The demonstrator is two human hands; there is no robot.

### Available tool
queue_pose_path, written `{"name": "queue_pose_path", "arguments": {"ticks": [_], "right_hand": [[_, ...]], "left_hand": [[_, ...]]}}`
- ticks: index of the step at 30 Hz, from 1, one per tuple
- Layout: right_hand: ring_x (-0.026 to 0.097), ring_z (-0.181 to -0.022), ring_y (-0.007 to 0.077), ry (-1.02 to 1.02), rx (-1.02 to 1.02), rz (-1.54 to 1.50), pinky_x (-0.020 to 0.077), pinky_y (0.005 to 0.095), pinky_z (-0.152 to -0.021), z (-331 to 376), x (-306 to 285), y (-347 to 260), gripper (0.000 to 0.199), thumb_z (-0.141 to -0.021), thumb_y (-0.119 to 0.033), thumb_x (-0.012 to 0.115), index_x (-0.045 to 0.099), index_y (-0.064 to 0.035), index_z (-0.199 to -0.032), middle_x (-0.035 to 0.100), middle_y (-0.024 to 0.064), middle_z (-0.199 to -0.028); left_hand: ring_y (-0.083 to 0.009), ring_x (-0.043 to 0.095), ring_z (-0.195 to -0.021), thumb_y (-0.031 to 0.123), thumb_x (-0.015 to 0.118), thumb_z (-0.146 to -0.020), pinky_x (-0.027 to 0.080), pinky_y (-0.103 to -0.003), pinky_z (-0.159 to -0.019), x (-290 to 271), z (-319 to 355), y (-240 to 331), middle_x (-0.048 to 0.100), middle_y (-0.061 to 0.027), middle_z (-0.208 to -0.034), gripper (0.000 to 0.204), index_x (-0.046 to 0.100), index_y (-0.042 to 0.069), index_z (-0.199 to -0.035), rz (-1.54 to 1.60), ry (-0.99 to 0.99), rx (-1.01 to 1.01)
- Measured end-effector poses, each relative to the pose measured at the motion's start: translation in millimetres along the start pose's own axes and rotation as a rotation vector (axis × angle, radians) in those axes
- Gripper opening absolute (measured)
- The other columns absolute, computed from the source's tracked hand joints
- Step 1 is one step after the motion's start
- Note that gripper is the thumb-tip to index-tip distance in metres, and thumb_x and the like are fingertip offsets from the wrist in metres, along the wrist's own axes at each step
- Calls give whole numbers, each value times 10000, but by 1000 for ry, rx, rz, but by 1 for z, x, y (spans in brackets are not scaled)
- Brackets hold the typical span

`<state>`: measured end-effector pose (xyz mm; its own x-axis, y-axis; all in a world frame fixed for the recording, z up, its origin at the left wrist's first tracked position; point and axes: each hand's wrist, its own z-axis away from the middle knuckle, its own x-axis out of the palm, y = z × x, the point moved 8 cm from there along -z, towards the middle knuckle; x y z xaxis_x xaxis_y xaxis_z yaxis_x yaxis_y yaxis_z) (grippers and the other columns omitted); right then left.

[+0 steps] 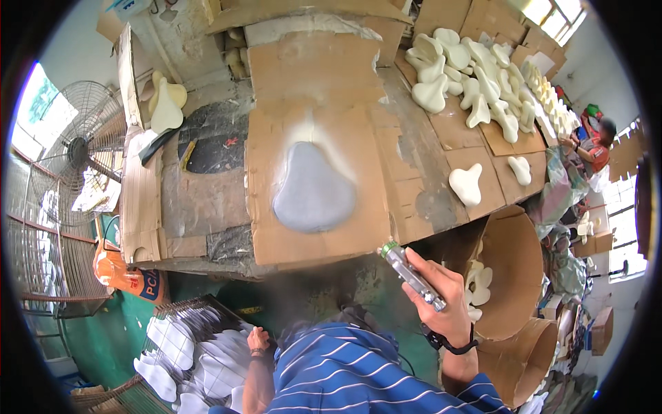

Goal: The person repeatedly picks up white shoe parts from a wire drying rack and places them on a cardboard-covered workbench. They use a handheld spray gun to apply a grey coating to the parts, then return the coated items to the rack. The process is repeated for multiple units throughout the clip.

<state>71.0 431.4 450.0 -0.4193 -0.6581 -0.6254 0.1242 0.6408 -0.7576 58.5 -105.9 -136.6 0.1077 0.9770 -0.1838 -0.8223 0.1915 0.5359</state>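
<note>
My right hand (441,297) grips a metal spray gun (414,276) with a green ring at its front end. The gun is to the right of a bicycle-saddle-shaped pad (314,190), grey-coated, which lies flat on a cardboard sheet (289,90). Pale overspray surrounds the pad's narrow far end. The gun and the pad do not touch. Down by my left side, next to the wire rack, my left hand (258,339) is closed with fingers curled; whether anything is inside it is hidden.
Cream saddle-shaped pads (483,76) are heaped at the far right of the table. A wire rack (207,303) of coated pads stands lower left, near a large fan (77,148). Cardboard drums (514,276) stand at right. A person (594,148) is at far right.
</note>
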Motion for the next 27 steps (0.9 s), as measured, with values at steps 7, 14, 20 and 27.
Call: {"name": "queue_pose_path", "arguments": {"ticks": [7, 14, 20, 27], "right_hand": [[668, -753, 261, -10, 91, 75, 534, 332, -718, 6, -9, 9, 546, -829, 33, 751, 643, -15, -1362, 735, 175, -1008], [697, -793, 307, 19, 90, 31, 548, 342, -730, 14, -12, -2, 600, -791, 53, 761, 633, -18, -1373, 726, 177, -987], [701, -805, 334, -150, 134, 105, 552, 344, -727, 32, -14, 0, 622, -775, 79, 747, 628, -23, -1377, 720, 181, -981], [698, -784, 292, 27, 87, 25, 549, 334, -718, 33, -19, -3, 611, -790, 77, 750, 629, -20, -1380, 718, 177, -968]], "left_hand": [[-344, 701, -995, 554, 496, -1022, 528, -615, -816, 1, 1, -19, 734, -147, -1084, 534, 656, 88, -1229, -15, -13, -44], [-280, 686, -872, 537, 534, -1005, 557, -523, -725, 10, -8, 7, 721, -123, -990, 520, 654, 75, -1210, -14, -58, -57], [-214, 669, -829, 561, 527, -1015, 513, -385, -627, 14, -9, 35, 708, -76, -960, 530, 657, 80, -1199, -40, 1, -8], [-255, 691, -877, 553, 504, -1012, 551, -449, -701, 15, -10, 28, 725, -104, -1019, 539, 655, 83, -1229, -107, -17, -15]]}}
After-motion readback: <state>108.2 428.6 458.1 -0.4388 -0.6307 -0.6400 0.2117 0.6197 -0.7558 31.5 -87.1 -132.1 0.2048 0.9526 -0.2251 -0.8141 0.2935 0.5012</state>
